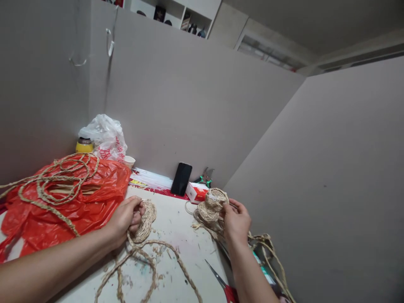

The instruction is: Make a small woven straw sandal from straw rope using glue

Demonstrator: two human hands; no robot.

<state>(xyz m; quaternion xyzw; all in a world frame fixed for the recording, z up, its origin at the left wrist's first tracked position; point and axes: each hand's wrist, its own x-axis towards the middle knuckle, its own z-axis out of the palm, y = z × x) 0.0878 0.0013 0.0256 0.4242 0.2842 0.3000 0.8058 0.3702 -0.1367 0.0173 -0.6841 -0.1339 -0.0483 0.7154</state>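
Note:
My left hand (127, 219) is closed on the edge of a flat oval piece of coiled straw braid (147, 219), shaped like a small sole. A loose braid (172, 248) trails from it in loops across the table. On the right, my right hand (236, 219) pinches the side of a small woven straw shoe (212, 206), its fingertips partly hidden behind it. Thin cords hang around the shoe. Below, near my right forearm, lie red-handled scissors (217, 275) with the blades pointing away from me.
A red plastic bag (104, 202) with coiled braid (59, 181) covers the left. Along the back stand a white bag (105, 132), yellow jar (84, 145), paper cup (129, 161), phone (181, 179), red-and-white box (197, 192) and pliers (206, 176). Grey partitions (176, 105) enclose the table (176, 227).

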